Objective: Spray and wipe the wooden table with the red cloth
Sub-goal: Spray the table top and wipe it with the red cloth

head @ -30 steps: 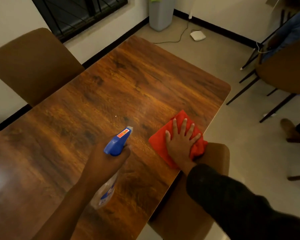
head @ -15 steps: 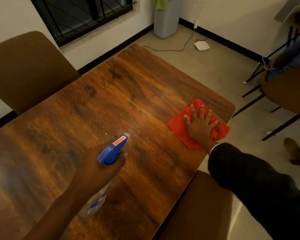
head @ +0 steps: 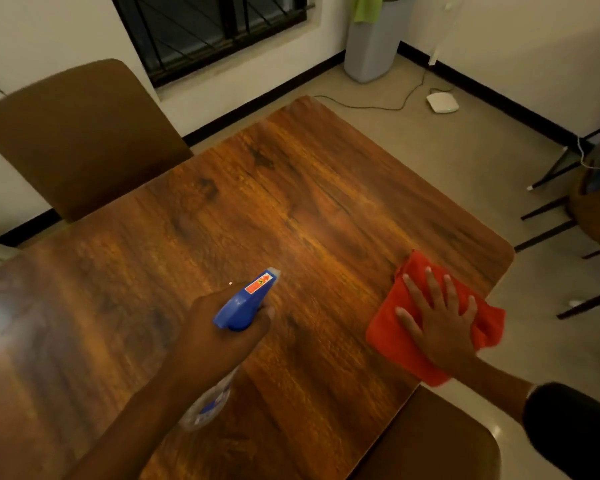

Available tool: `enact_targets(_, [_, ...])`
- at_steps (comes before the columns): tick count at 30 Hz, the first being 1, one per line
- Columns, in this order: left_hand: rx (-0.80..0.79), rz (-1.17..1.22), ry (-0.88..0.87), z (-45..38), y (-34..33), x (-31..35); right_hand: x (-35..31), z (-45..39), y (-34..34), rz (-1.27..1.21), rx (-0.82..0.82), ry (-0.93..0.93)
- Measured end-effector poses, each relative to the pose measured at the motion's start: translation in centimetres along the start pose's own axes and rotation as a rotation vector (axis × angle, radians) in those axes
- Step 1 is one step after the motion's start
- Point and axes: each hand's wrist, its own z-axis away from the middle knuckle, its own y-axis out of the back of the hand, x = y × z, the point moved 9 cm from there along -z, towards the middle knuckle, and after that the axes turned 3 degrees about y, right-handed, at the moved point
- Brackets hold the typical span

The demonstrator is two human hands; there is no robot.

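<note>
The wooden table fills the middle of the view. A spray bottle with a blue head and clear body is gripped in my left hand above the table's near middle, its nozzle pointing away toward the far right. The red cloth lies crumpled at the table's right edge, partly hanging over it. On top of it my right hand presses flat with fingers spread.
A brown chair stands at the table's far left side, and another brown chair sits at the near right under my right arm. A grey bin, a cable and a white device are on the floor beyond. Chair legs are at the right.
My right hand has slid the red cloth along the table's right edge, away from me. The spray bottle has stayed over the table's middle while the view shifted.
</note>
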Motion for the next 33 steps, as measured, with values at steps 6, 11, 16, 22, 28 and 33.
enact_targets(6, [0.059,-0.009,0.060,0.2,2.6,-0.9,8.0,-11.2,5.8,-0.154,0.083,-0.433])
enact_targets(11, [0.098,-0.032,0.048,1.1,5.1,-1.0,5.8,-14.7,6.6,-0.255,0.134,-0.583])
enact_targets(16, [0.186,0.007,0.091,1.5,8.1,-2.4,-5.1,-16.3,3.6,-0.139,0.112,-0.306])
enact_targets(22, [0.210,-0.006,0.107,1.7,8.1,-2.2,-29.1,-8.6,-3.2,0.029,0.083,0.256])
enact_targets(28, [0.224,-0.114,0.077,1.9,8.2,-1.2,-42.0,6.3,-8.2,0.087,-0.016,1.041])
enact_targets(33, [0.274,-0.110,0.069,3.2,9.4,-1.3,-33.4,1.1,-5.3,0.202,0.128,0.980])
